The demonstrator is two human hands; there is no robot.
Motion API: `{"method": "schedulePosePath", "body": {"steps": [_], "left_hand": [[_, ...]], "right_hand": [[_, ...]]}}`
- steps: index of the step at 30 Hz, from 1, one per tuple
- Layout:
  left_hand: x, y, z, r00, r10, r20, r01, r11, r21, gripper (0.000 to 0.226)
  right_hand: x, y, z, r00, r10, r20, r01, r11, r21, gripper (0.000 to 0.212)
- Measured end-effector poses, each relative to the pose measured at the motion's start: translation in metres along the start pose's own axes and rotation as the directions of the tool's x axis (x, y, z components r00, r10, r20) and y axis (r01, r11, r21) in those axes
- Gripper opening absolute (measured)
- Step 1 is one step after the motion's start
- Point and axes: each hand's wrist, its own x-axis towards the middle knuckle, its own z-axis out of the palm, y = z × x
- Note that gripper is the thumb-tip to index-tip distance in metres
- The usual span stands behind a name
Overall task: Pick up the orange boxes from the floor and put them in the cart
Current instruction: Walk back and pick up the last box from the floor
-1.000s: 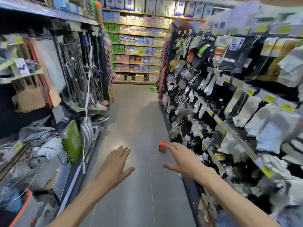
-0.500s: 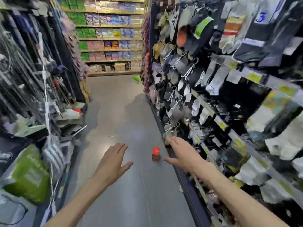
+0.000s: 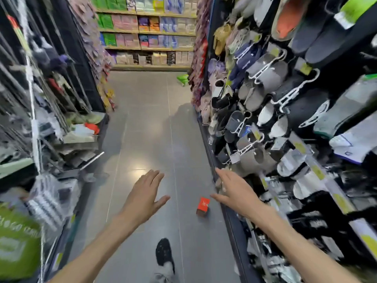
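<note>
Narrow shop aisle. Grey tiled floor [image 3: 146, 123] marked by pale glare patch. Slippers hung on right rack [image 3: 271, 82]. Left rack [image 3: 51, 78] blurred. Boxed goods stacked on far shelves [image 3: 149, 33].

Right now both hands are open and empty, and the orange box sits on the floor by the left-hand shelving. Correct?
Not quite. The head view shows the orange box on the floor by the right-hand shelving's base, just below the right hand. The rest holds: left hand and right hand are open and empty.
</note>
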Motion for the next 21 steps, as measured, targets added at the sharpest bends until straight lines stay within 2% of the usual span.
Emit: {"method": "schedulePosePath", "body": {"steps": [8, 12, 14, 18, 21], "left_hand": [[0.160, -0.090, 0.115, 0.991, -0.040, 0.125, 0.049, 0.997, -0.063, 0.078], [0.209, -0.124, 0.214, 0.981, -0.080, 0.178, 0.101, 0.988, -0.113, 0.073], [0.226, -0.143, 0.275, 0.972, -0.086, 0.218, 0.118, 0.984, -0.136, 0.073], [0.241, -0.183, 0.406, 0.946, -0.112, 0.305, 0.161, 0.977, -0.141, 0.071], [0.237, -0.210, 0.499, 0.927, -0.160, 0.339, 0.223, 0.963, -0.154, 0.073]], "right_hand": [[0.154, 0.086, 0.121, 0.967, 0.229, 0.110, -0.243, 0.961, 0.131, 0.071], [0.208, 0.135, 0.222, 0.920, 0.328, 0.216, -0.375, 0.898, 0.230, 0.064], [0.227, 0.161, 0.289, 0.875, 0.393, 0.282, -0.461, 0.855, 0.237, 0.060], [0.253, 0.210, 0.432, 0.746, 0.521, 0.416, -0.635, 0.745, 0.206, 0.078], [0.263, 0.248, 0.535, 0.649, 0.617, 0.445, -0.742, 0.643, 0.190, 0.076]]}}
